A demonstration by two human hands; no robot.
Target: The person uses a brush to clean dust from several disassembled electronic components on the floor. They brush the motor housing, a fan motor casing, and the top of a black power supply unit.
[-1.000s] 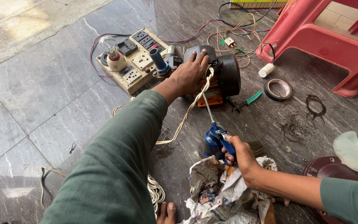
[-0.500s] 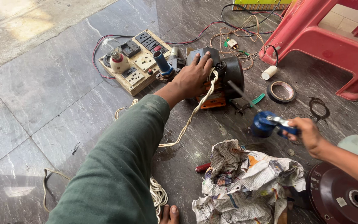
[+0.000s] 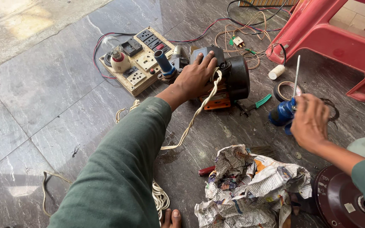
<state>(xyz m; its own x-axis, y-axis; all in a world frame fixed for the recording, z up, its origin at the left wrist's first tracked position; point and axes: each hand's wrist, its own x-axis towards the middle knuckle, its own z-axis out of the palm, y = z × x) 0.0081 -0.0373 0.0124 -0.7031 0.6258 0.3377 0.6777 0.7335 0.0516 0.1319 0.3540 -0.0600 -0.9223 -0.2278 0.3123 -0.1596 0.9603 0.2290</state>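
Grey stone floor: left hand (image 3: pixel 195 78) fingers spread flat on motor (image 3: pixel 229 78); right hand (image 3: pixel 309 122) fingers clamped on blue screwdriver (image 3: pixel 281 115).

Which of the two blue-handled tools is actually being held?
The blue-handled screwdriver in the right hand, its shaft pointing up. The other blue handle lies untouched beside the switchboard, near the left hand.

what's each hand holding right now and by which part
The right hand grips a screwdriver by its blue handle, shaft pointing up. The left hand lies flat on the motor, gripping nothing.

Right hand (image 3: pixel 310 122) covers blue tool's (image 3: pixel 280 115) handle; left hand (image 3: pixel 196 77) hides motor (image 3: pixel 233 78) top; maroon disc (image 3: pixel 339 202) cut off.
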